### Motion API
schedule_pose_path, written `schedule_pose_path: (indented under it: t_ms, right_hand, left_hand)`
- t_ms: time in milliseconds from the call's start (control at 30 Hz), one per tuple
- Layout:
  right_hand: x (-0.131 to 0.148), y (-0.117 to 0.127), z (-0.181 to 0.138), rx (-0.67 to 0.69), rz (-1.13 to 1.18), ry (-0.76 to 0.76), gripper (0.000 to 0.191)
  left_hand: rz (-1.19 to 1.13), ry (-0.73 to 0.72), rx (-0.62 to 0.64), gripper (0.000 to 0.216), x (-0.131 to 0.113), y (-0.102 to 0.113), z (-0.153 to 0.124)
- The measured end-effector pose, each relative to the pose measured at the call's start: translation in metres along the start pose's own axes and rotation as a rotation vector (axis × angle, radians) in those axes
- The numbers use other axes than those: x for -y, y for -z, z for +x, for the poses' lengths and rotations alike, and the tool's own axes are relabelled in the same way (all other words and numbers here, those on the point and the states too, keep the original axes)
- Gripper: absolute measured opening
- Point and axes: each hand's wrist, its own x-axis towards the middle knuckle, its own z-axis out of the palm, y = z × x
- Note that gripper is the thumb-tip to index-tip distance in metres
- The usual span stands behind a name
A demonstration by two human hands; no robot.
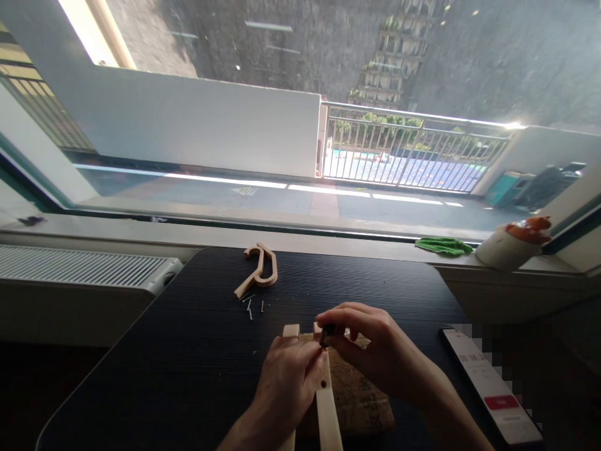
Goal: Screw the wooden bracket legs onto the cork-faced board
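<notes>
My left hand [287, 383] is closed around pale wooden pieces near the table's front. One of them, a flat wooden strip [330, 418] with a dark round hole, runs toward me beneath the fingers. My right hand [370, 341] pinches a small black tool [325, 336], whose exact kind I cannot make out. Its lower end meets the wood beside my left thumb. Under both hands lies a brown block [369, 410] with dark markings and small holes on its surface.
Curved wooden pieces [270, 275] and several loose screws or nails [250, 307] lie on the black table [178, 351]. At right is a phone [500, 391] showing a timer. A green cloth [444, 245] and a whitish container [507, 247] rest on the windowsill; a radiator [89, 266] stands left.
</notes>
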Motion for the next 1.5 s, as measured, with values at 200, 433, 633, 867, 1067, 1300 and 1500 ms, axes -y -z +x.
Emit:
schedule_pose_path:
  t_ms: [200, 433, 633, 867, 1067, 1300, 1500]
  right_hand:
    - [-0.0011, -0.0007, 0.0016, -0.055, -0.043, -0.034, 0.02]
    - [0.0009, 0.0042, 0.0026, 0.008, 0.029, 0.011, 0.031]
    - [0.0004, 0.0021, 0.0026, -0.014, 0.025, 0.018, 0.026]
    - [0.0058, 0.0017, 0.0007, -0.056, -0.024, -0.035, 0.02]
    - [0.0031, 0.0013, -0.0007, -0.011, 0.051, 0.015, 0.026]
    - [-0.0013, -0.0004, -0.0005, -0.028, 0.052, -0.003, 0.024]
    - [0.0001, -0.004, 0.0, -0.048, 0.061, -0.02, 0.016]
  left_hand:
    - [0.003, -0.003, -0.005, 0.023, 0.0007, -0.0014, -0.0011]
    - [0.004, -0.005, -0.026, 0.024, 0.0017, -0.0031, -0.0022]
    - [0.004, -0.007, -0.026, 0.025, 0.0007, -0.0029, -0.0009]
    - [0.019, -0.026, -0.026, 0.022, 0.0017, -0.0027, 0.0001]
    - [0.017, -0.034, -0.053, 0.024, -0.0004, -0.001, -0.0005]
    - [-0.004, -0.019, -0.017, 0.023, -0.0003, -0.0009, -0.0008]
    - [0.004, -0.028, -0.021, 0.02, 0.0001, 0.0002, -0.0001]
